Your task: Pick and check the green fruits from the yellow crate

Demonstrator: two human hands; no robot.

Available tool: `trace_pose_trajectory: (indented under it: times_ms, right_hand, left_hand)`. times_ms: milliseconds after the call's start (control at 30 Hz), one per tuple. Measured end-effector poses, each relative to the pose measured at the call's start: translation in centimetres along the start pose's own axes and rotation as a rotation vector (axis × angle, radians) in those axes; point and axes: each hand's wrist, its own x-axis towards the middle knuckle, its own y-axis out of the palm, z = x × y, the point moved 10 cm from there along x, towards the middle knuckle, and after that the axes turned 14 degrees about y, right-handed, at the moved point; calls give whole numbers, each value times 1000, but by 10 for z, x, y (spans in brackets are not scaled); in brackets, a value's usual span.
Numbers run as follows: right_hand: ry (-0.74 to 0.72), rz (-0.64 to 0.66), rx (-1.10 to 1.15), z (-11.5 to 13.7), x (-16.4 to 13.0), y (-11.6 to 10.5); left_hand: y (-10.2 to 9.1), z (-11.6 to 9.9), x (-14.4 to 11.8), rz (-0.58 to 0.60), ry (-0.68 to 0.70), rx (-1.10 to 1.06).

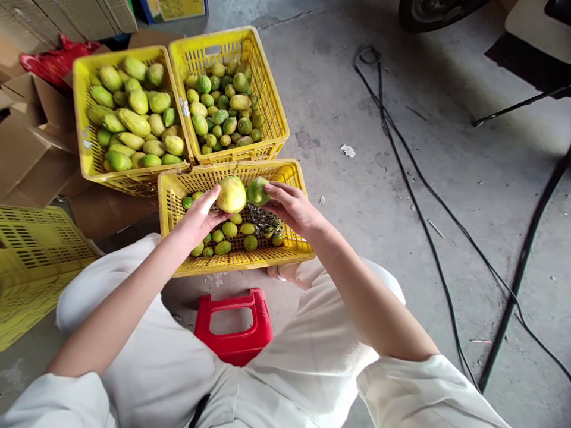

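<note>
The pale yellow fruit [231, 194] sits above the nearest yellow crate [169, 196], raised over the far half of that crate so it can be looked over apart from the small green fruits lying on the crate's floor. The left hand [199, 217] grasps it from below and from the side, thumb stretched along its near left face, the other fingers curled under it. Touching this fruit on its right is a rounder green fruit [257, 191], pinched by the right hand [292, 208], whose fingertips close over its top and right side; how far the thumb wraps beneath is hard to tell from this angle. Both forearms reach forward from white sleeves and converge over the nearest crate, wrists bent slightly inward, so the two fruits meet side by side. Just beyond the nearest crate stand two more: on its far left a crate of large long fruits [134, 113], on its far right a crate of small mixed fruits [223, 107]. On the near side of the nearest crate, between the knees, lies a red stool [234, 342]
</note>
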Motion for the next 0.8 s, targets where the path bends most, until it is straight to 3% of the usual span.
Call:
trace_pose_trajectory:
  times_ms: [133,267,467,800]
  right_hand:
    - [14,33,-39,1,-5,8]
    - [-5,-18,41,2,-5,0]
    - [13,-80,40,-4,2,-11]
    - [13,-25,1,-1,-3,0]
  left_hand:
    - [3,3,0,71,-23,61]
    - [5,1,-1,131,-25,97]
    - [0,-1,1,101,-25,41]
    - [10,-7,-4,96,-31,20]
